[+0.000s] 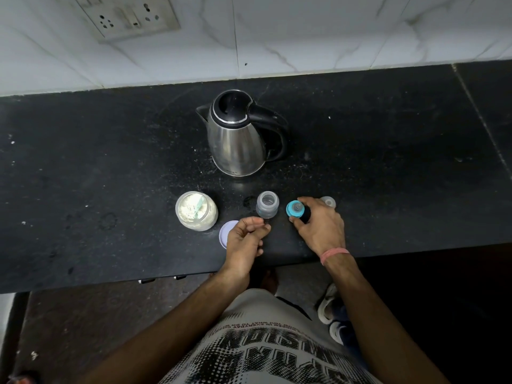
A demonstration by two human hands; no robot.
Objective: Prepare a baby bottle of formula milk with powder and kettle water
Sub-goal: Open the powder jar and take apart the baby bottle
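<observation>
Right hand (318,225) wraps the teal ring collar with nipple (296,209), fingers curled round it on the counter. Left hand (245,241) loosely curled, fingertips at the base of the open clear plastic bottle (267,207); cannot tell if it grips it. Bottle stands just left of the collar. Clear dome cap (329,201) behind right hand. White round lid (225,234) beside left hand, open powder jar (196,210) with teal scoop further left. Steel kettle (238,137) beyond, on speckled black stone counter (110,162).

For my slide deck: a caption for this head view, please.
Right hand grips the teal teat collar beside the open bottle, powder jar and kettle.
</observation>
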